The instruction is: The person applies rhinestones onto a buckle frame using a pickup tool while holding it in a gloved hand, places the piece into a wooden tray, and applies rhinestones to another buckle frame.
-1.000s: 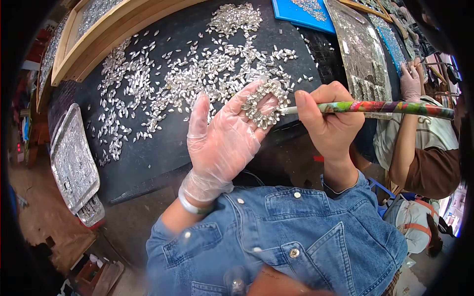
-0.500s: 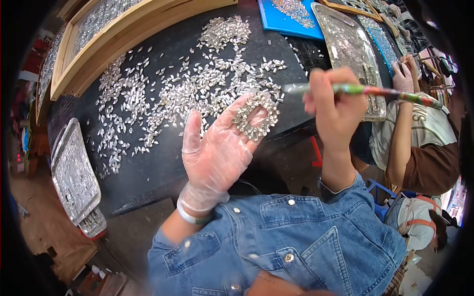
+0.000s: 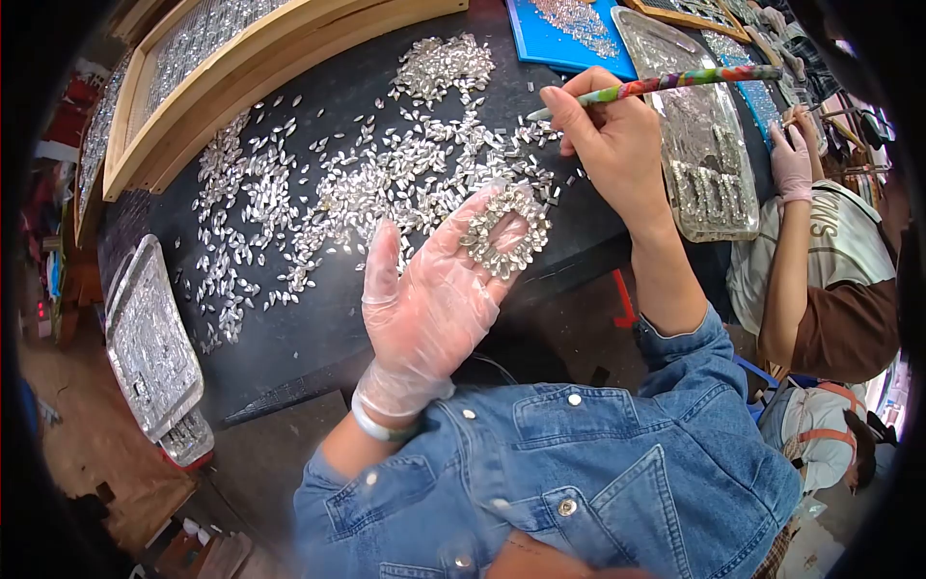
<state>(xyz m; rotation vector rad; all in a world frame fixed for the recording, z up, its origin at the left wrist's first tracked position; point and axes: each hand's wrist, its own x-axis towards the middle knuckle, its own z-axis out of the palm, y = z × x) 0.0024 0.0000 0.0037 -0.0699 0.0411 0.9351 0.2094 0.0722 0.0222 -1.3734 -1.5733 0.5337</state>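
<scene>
A dark table (image 3: pixel 260 357) is standing above a grey floor (image 3: pixel 280 463); a brown surface (image 3: pixel 87 405) is extending at lower left; bright light (image 3: pixel 901 391) is showing at right edge

Oval ring of clear, faceted, silvery stones (image 3: pixel 480 235): open-centred, lying flat across the fingers of the gloved left hand (image 3: pixel 432 294). Slender, multicoloured, patterned stick with a pale, tapered tip (image 3: pixel 666 83): gripped in the right hand (image 3: pixel 619 145), tip projecting past the fingertips, patterned end extending beyond the hand's opposite side, apart from the ring.
</scene>
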